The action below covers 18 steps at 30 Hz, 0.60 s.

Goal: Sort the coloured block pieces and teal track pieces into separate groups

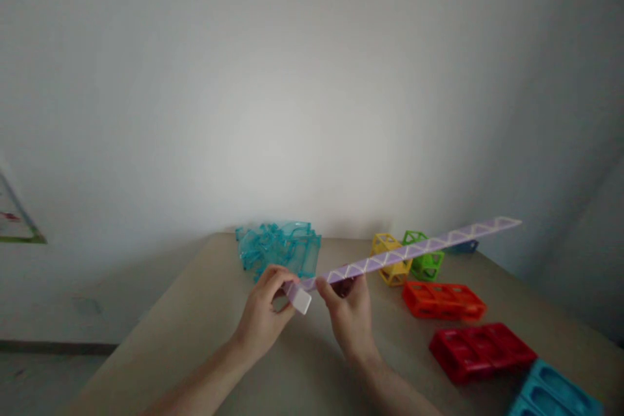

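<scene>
A long, thin purple strip with a white zigzag pattern (414, 249) slants up to the right, raised over the table. My right hand (351, 320) pinches it near its lower end, thumb on top and fingers beneath. Something dark red shows between those fingers, too hidden to name. My left hand (266, 309) is closed around a small lilac piece with a white end face (301, 299), right at the strip's lower end. Whether this piece and the strip are joined, I cannot tell.
On the table (195, 325) lies a pile of clear teal plastic pieces (277, 247) at the back. To the right are yellow (397, 270) and green open frames (426, 265), an orange block (443, 301), a red block (480, 351) and a blue tray-like piece (556, 393). A wall stands behind.
</scene>
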Each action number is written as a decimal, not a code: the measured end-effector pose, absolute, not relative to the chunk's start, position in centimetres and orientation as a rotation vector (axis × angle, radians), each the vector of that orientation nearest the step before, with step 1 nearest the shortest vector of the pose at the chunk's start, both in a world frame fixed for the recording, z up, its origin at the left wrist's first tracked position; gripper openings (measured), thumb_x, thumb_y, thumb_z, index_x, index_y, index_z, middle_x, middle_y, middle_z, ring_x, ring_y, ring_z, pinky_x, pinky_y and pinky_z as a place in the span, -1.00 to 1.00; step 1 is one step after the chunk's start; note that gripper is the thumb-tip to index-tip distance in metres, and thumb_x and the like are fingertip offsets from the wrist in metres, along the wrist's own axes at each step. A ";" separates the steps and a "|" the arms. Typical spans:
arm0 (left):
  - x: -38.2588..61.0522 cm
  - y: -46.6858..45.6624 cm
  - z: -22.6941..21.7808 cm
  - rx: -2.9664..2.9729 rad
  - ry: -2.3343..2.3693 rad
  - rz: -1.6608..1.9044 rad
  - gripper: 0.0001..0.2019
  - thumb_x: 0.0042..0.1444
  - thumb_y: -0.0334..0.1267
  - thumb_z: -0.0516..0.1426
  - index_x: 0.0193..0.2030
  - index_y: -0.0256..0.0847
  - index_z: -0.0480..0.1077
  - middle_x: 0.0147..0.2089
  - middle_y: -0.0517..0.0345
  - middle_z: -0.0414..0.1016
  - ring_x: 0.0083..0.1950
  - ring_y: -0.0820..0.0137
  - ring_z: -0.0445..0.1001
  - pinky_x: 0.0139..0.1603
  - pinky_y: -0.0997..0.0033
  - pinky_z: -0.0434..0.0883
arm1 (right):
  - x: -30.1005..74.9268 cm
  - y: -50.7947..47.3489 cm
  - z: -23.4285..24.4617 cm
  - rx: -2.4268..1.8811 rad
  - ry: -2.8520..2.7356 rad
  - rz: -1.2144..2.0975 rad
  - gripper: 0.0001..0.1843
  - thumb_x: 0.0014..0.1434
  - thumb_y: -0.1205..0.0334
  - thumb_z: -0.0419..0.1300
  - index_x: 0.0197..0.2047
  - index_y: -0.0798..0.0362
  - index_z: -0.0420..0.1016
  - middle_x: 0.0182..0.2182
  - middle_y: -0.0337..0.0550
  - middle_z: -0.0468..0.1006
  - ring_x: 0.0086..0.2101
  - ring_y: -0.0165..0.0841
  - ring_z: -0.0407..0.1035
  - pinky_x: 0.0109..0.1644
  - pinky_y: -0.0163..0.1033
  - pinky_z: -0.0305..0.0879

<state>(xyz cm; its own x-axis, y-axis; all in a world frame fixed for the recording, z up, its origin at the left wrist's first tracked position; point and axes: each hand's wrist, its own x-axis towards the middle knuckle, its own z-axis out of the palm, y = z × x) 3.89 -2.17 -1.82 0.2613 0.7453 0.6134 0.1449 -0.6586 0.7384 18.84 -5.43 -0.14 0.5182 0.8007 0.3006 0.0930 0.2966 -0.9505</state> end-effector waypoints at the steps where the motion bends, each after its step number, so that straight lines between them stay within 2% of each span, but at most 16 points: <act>1: 3.7 -2.1 -1.9 2.042 0.817 1.410 -0.79 -0.02 -0.50 0.13 -0.24 -0.17 0.39 -0.19 0.11 0.32 -0.17 0.38 0.38 -0.19 0.46 0.40 | 18.7 -5.5 -0.3 -1.190 -0.947 0.563 -0.67 -0.06 0.20 0.34 -0.36 0.02 0.21 -0.57 -0.38 0.34 -0.54 -0.43 0.25 -0.48 -0.32 0.19; 4: 3.3 -1.9 -2.0 2.139 0.871 1.453 -0.83 -0.01 -0.52 0.11 -0.30 -0.19 0.36 -0.21 0.11 0.30 -0.18 0.38 0.36 -0.18 0.45 0.37 | 18.1 -5.8 -0.9 -1.085 -1.007 0.621 -0.64 -0.01 0.18 0.33 -0.26 0.02 0.21 -0.50 -0.35 0.40 -0.49 -0.41 0.34 -0.42 -0.31 0.28; 7: 3.2 -2.0 -1.9 2.114 0.868 1.491 -0.87 0.00 -0.51 0.11 -0.35 -0.20 0.34 -0.22 0.11 0.32 -0.17 0.37 0.37 -0.17 0.45 0.35 | 17.4 -6.1 -1.4 -0.955 -1.070 0.779 -0.57 0.01 0.16 0.33 -0.15 0.02 0.19 -0.37 -0.22 0.51 -0.37 -0.32 0.46 -0.30 -0.23 0.39; 10: 3.5 -2.4 -1.6 1.825 0.795 1.419 -0.82 -0.04 -0.50 0.14 -0.29 -0.19 0.35 -0.19 0.12 0.37 -0.18 0.37 0.41 -0.21 0.47 0.35 | 17.2 -6.2 -1.3 -0.935 -1.093 0.846 -0.60 0.01 0.16 0.34 -0.19 0.03 0.22 -0.36 -0.16 0.54 -0.35 -0.26 0.49 -0.27 -0.18 0.42; 12: 3.8 -2.6 -1.2 1.484 0.700 1.334 -0.71 -0.08 -0.49 0.17 -0.18 -0.16 0.34 -0.15 0.13 0.40 -0.20 0.37 0.46 -0.26 0.48 0.38 | 17.5 -6.1 -1.0 -0.949 -1.107 0.826 -0.64 0.02 0.16 0.34 -0.24 0.04 0.23 -0.40 -0.17 0.54 -0.38 -0.26 0.49 -0.30 -0.19 0.42; 15: 3.9 -2.7 -0.7 1.045 0.525 1.147 -0.59 -0.08 -0.40 0.18 -0.03 -0.17 0.31 -0.15 0.08 0.45 -0.23 0.28 0.51 -0.28 0.33 0.45 | 18.3 -5.9 -0.9 -0.969 -1.127 0.749 -0.62 0.02 0.15 0.33 -0.21 0.04 0.22 -0.43 -0.18 0.54 -0.41 -0.27 0.49 -0.34 -0.21 0.42; 18: 4.0 -2.8 -0.4 0.939 0.514 0.984 -0.71 0.07 -0.26 0.17 -0.06 -0.30 0.35 -0.27 0.01 0.48 -0.32 0.28 0.51 -0.28 0.20 0.48 | 18.9 -5.8 -1.0 -1.016 -1.199 0.666 -0.62 0.04 0.13 0.32 -0.19 0.04 0.23 -0.42 -0.19 0.54 -0.42 -0.27 0.48 -0.36 -0.22 0.42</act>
